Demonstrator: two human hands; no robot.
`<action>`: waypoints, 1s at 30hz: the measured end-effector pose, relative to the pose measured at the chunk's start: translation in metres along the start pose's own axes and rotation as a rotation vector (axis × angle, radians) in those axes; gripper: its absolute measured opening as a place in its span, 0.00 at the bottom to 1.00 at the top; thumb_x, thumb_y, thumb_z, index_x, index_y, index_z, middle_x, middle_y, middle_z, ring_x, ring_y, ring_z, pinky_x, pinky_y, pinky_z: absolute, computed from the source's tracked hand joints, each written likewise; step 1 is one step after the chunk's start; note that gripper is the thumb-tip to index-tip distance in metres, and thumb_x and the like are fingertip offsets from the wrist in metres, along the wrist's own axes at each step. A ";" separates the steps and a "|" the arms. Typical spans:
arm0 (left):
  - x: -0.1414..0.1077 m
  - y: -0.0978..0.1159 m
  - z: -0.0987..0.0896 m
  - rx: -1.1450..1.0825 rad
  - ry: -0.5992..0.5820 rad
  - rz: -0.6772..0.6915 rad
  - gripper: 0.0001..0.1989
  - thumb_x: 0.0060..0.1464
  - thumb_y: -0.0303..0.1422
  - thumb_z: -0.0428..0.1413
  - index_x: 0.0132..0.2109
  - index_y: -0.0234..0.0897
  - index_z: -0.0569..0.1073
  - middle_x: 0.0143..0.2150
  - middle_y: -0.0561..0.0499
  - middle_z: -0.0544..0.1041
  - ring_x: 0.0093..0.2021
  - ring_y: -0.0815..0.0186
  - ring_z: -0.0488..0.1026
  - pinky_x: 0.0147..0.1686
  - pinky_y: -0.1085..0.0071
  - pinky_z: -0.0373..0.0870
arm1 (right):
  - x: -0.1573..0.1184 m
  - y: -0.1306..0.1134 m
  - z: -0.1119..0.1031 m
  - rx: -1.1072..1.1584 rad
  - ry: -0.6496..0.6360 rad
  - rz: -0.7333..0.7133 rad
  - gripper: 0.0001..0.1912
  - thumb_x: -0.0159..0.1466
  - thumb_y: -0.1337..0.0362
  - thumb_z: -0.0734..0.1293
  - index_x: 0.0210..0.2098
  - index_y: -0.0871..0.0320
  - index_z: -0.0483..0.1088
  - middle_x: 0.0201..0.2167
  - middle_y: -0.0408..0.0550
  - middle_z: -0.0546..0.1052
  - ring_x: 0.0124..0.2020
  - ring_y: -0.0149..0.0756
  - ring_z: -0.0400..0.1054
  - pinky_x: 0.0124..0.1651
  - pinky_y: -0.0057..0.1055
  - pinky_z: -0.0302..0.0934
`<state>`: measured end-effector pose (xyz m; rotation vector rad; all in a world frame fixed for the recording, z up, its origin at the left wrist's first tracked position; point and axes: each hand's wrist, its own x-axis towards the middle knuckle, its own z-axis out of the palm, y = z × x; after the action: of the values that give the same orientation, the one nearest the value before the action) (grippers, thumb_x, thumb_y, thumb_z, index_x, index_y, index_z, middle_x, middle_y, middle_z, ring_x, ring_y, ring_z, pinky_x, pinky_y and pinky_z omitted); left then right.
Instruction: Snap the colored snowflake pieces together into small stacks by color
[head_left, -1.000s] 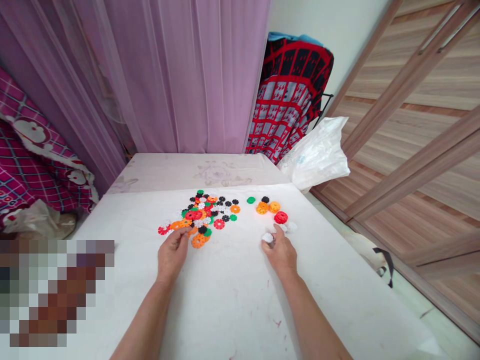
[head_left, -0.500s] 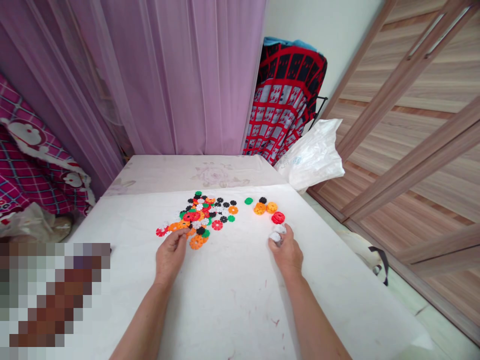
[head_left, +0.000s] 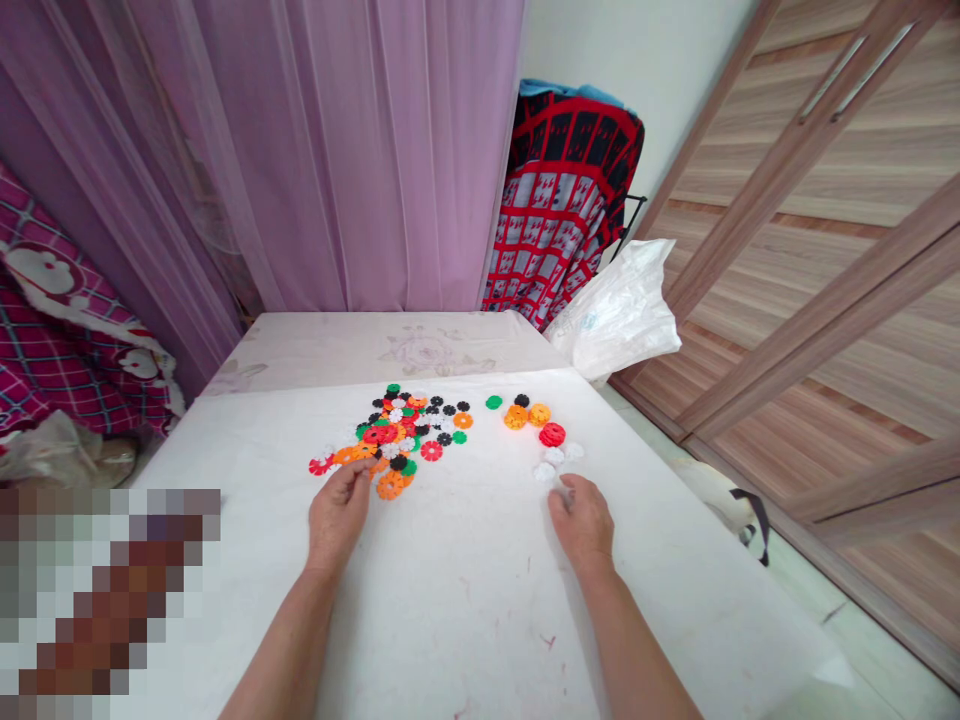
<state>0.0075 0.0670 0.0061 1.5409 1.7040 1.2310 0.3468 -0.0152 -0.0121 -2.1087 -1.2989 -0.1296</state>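
Left hand (head_left: 339,515) is curled right at the lower edge of a messy pile of multicolour plastic snowflake discs (head_left: 397,435), can't tell if it's pinching one, while the right hand (head_left: 581,520) sits loose with nothing showing in it, just below three white plastic discs (head_left: 545,472) beside a small orange, red and green bunch of discs (head_left: 538,414). The white stained sheet (head_left: 465,620) runs well past both hands to its right edge, with a lilac sheer curtain (head_left: 360,150) behind and a crumpled white plastic bag (head_left: 615,310) at the far corner.

A white tabletop (head_left: 465,610) carries a scattered heap of multicoloured plastic snap-together discs (head_left: 394,435), with a smaller loose group of discs (head_left: 538,425) just to its right.
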 end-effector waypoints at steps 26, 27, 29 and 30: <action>0.001 0.000 0.001 0.032 -0.001 0.007 0.18 0.53 0.43 0.49 0.43 0.43 0.78 0.43 0.52 0.82 0.40 0.61 0.77 0.42 0.65 0.73 | 0.004 -0.004 0.008 -0.193 -0.010 -0.234 0.14 0.61 0.70 0.61 0.40 0.56 0.78 0.37 0.50 0.76 0.36 0.38 0.64 0.41 0.33 0.57; 0.001 0.000 0.002 0.032 0.004 0.015 0.18 0.53 0.43 0.49 0.43 0.43 0.78 0.43 0.52 0.82 0.40 0.61 0.77 0.42 0.65 0.73 | 0.004 -0.003 0.009 -0.189 -0.006 -0.240 0.15 0.61 0.70 0.61 0.41 0.55 0.78 0.37 0.50 0.76 0.36 0.38 0.64 0.41 0.33 0.57; 0.001 -0.001 0.003 0.021 0.018 0.039 0.17 0.53 0.42 0.48 0.42 0.43 0.78 0.43 0.52 0.82 0.41 0.62 0.77 0.43 0.65 0.73 | 0.004 -0.003 0.009 -0.174 0.008 -0.250 0.15 0.61 0.70 0.60 0.41 0.55 0.77 0.37 0.50 0.76 0.36 0.38 0.64 0.41 0.32 0.57; 0.000 -0.001 0.003 0.013 0.027 0.056 0.17 0.53 0.41 0.48 0.42 0.43 0.78 0.43 0.51 0.82 0.42 0.62 0.78 0.44 0.65 0.73 | 0.004 -0.002 0.010 -0.161 0.017 -0.256 0.15 0.61 0.70 0.60 0.41 0.56 0.77 0.37 0.50 0.76 0.36 0.38 0.65 0.41 0.32 0.57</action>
<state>0.0100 0.0683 0.0041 1.5968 1.6994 1.2759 0.3445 -0.0063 -0.0172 -2.0581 -1.5900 -0.3716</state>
